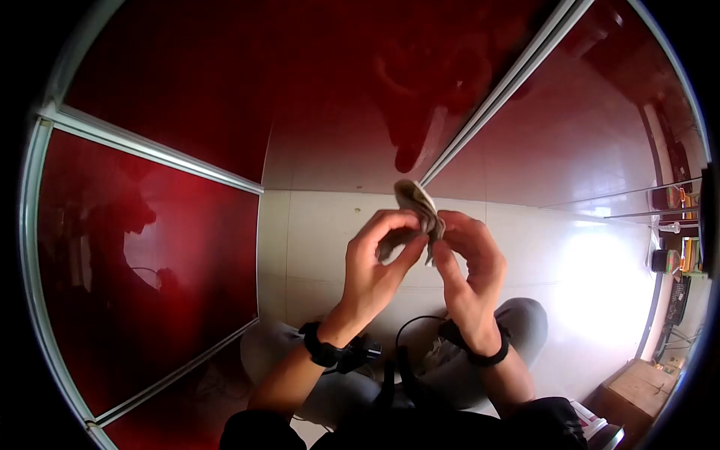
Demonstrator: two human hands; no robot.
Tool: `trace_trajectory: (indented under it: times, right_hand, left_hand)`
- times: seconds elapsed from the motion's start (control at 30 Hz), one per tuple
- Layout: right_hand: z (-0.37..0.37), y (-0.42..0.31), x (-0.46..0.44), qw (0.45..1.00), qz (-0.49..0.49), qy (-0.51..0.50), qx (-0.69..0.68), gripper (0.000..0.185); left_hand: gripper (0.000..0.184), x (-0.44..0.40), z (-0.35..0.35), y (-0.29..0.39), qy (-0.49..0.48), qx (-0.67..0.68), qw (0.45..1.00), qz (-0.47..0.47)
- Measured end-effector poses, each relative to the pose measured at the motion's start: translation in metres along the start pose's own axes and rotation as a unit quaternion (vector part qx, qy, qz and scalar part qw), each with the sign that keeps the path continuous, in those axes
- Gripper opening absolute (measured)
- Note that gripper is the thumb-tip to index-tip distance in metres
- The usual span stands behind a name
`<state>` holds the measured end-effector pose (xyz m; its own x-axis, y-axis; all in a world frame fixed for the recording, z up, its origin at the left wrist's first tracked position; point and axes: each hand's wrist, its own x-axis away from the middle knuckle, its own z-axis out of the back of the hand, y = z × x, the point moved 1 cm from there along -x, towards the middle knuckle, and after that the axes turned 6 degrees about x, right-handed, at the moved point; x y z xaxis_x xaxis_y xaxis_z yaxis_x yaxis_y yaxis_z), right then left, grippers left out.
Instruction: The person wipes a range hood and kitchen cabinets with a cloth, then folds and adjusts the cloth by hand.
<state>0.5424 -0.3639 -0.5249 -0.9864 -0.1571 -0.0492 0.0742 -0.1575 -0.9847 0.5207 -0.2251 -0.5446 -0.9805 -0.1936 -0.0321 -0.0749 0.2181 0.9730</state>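
Observation:
A small crumpled grey-brown piece of cloth [415, 198] is pinched in front of me, its folded upper end sticking up above my fingertips. My left hand [376, 259] grips it from the left between thumb and fingers. From the right, my right hand [474, 274] pinches it too, with the thumb low and the fingers curled. Both hands meet at the cloth, and their fingers cover part of it. Each wrist wears a black band [324, 346].
Glossy red panels [157, 232] with silver metal frames stand ahead and to the left. Pale floor tiles [322, 225] lie beneath my hands, above my bent knees [525, 322]. A brown wooden box [634, 390] is at lower right, and shelved items [675, 259] line the right edge.

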Motion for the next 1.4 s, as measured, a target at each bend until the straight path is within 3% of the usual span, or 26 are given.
trace_trajectory:
  times: [0.2, 0.43, 0.53, 0.63, 0.83, 0.9, 1.03, 1.1, 1.2, 1.23, 1.27, 1.37, 1.4]
  right_hand:
    - [0.001, -0.004, 0.001, 1.000, -0.011, -0.026, -0.001, 0.036]
    - [0.001, -0.011, 0.000, 0.990, 0.098, -0.064, 0.084, 0.038]
    - [0.006, -0.006, -0.006, 0.987, 0.115, -0.043, 0.107, 0.038]
    - [0.022, -0.012, -0.014, 0.967, 0.132, -0.029, 0.216, 0.040]
    - [0.018, -0.001, -0.018, 0.932, 0.130, -0.093, 0.325, 0.036]
    - [0.017, 0.004, -0.014, 0.919, 0.128, -0.112, 0.357, 0.034]
    - [0.014, 0.006, -0.012, 0.923, 0.130, -0.103, 0.348, 0.028]
    - [0.016, -0.003, -0.015, 0.932, 0.144, -0.084, 0.323, 0.027]
    - [0.022, -0.025, -0.002, 0.911, 0.290, -0.020, 0.292, 0.017]
    - [0.025, -0.032, 0.004, 0.898, 0.332, 0.007, 0.290, 0.017]
    - [0.025, -0.029, 0.004, 0.898, 0.331, 0.002, 0.289, 0.021]
    - [0.009, -0.003, -0.007, 0.965, 0.135, -0.031, 0.222, 0.015]
    - [0.007, -0.003, -0.011, 0.959, 0.173, 0.007, 0.223, 0.012]
  left_hand:
    - [0.037, -0.002, 0.002, -0.009, 0.020, -0.043, 0.998, -0.035]
    - [0.029, -0.004, 0.012, 0.004, 0.053, -0.136, 0.986, -0.075]
    - [0.028, -0.006, 0.017, 0.009, 0.065, -0.075, 0.987, -0.125]
    - [0.029, -0.004, 0.011, 0.021, 0.057, -0.005, 0.991, -0.119]
    - [0.029, -0.010, 0.021, 0.019, -0.004, 0.085, 0.979, -0.183]
    - [0.031, -0.010, 0.025, 0.016, 0.016, 0.069, 0.980, -0.188]
    - [0.030, -0.013, 0.034, 0.015, 0.158, 0.044, 0.973, -0.162]
    - [0.029, -0.011, 0.037, 0.014, 0.220, -0.010, 0.956, -0.195]
    - [0.031, -0.005, 0.038, 0.024, 0.227, -0.149, 0.879, -0.391]
    - [0.029, -0.007, 0.051, 0.025, 0.196, -0.244, 0.826, -0.470]
    - [0.029, -0.008, 0.051, 0.020, 0.217, -0.237, 0.837, -0.442]
    - [0.025, -0.007, 0.046, -0.001, 0.259, -0.256, 0.852, -0.377]
    - [0.028, -0.008, 0.047, -0.004, 0.232, -0.291, 0.847, -0.379]
